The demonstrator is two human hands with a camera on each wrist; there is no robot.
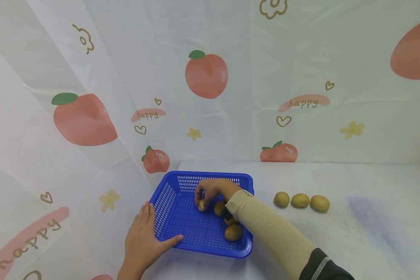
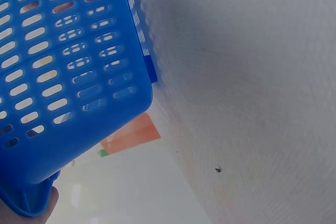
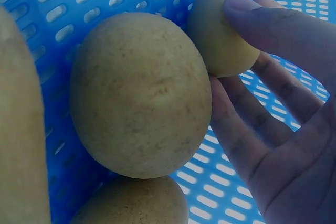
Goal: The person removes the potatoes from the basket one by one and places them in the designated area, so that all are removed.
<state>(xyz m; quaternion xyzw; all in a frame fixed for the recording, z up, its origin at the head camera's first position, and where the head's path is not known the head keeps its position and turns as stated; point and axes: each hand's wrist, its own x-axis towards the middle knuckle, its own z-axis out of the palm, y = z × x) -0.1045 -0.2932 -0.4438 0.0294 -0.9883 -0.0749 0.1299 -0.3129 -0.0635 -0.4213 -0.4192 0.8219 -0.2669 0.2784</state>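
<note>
A blue perforated plastic basket [image 1: 192, 245] stands on the white table, with several potatoes [image 1: 233, 233] along its right side. Reaching in over the right rim, my right hand [image 1: 211, 189] pinches a potato [image 3: 220, 32] between thumb and fingers near the basket's floor. Another potato [image 3: 142, 95] lies right beside those fingers in the right wrist view. My left hand [image 1: 143, 237] rests on the basket's left front corner, thumb over the front rim and fingers spread along the left side. Only a bit of it shows in the left wrist view.
Three potatoes [image 1: 300, 200] lie in a row on the white table [image 1: 357, 241], right of the basket. Behind and to the left hangs a white sheet [image 1: 241, 128] printed with fruit and hearts.
</note>
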